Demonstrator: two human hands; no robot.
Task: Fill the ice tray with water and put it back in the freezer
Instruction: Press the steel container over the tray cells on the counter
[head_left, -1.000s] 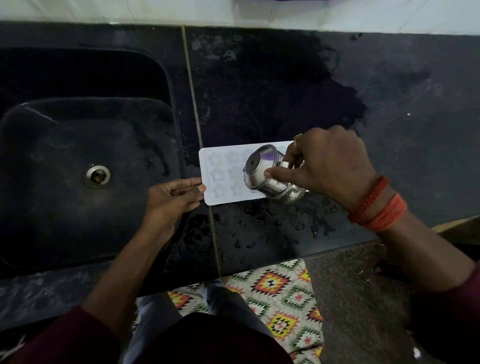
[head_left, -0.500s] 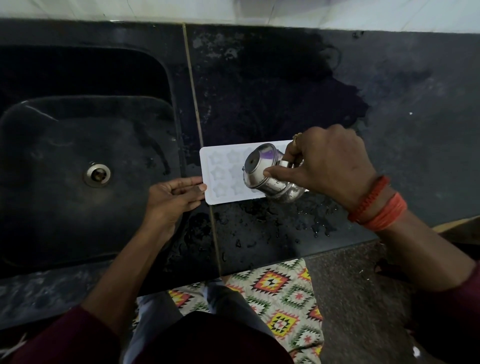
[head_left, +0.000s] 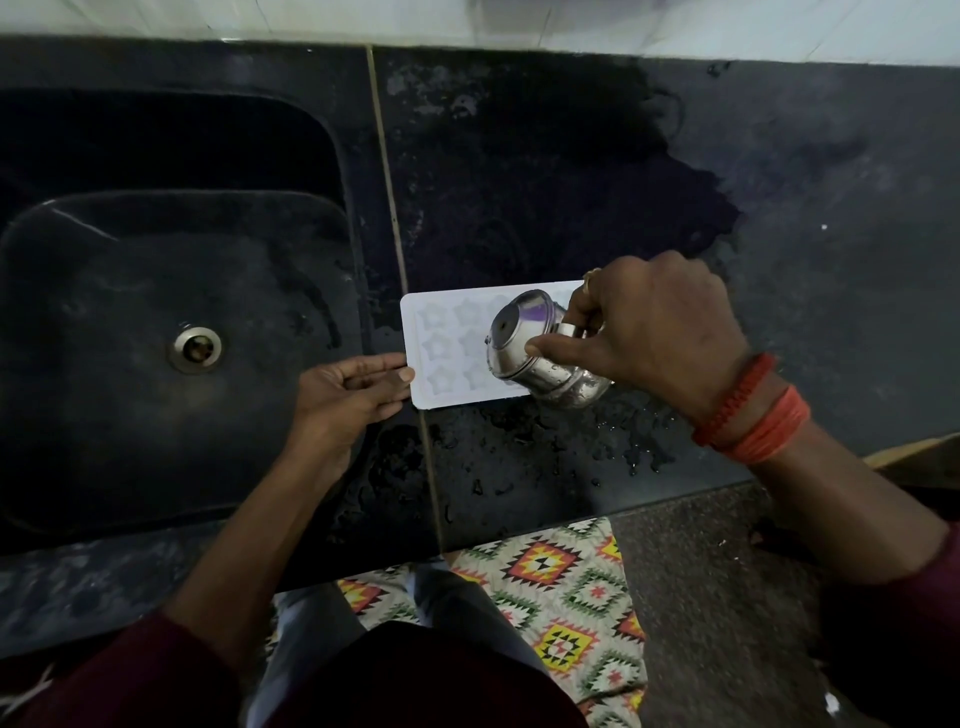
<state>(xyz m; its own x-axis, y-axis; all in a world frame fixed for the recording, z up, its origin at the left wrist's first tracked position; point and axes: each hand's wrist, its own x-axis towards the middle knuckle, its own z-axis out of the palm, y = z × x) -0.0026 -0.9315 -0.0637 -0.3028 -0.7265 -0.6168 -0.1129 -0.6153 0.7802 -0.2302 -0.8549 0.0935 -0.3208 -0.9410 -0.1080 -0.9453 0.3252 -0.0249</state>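
The left forearm reaches up from the lower left, bare below a maroon sleeve. The left hand lies low with its fingers stretched out to the right, their tips touching the tray's left edge. The right forearm comes in from the lower right, with red threads wound round the wrist. The right hand is raised, knuckles up, and grips a steel cup that is tipped on its side. Its thumb lies along the cup's wall, the other fingers curl round the far side, and one of them wears a ring.
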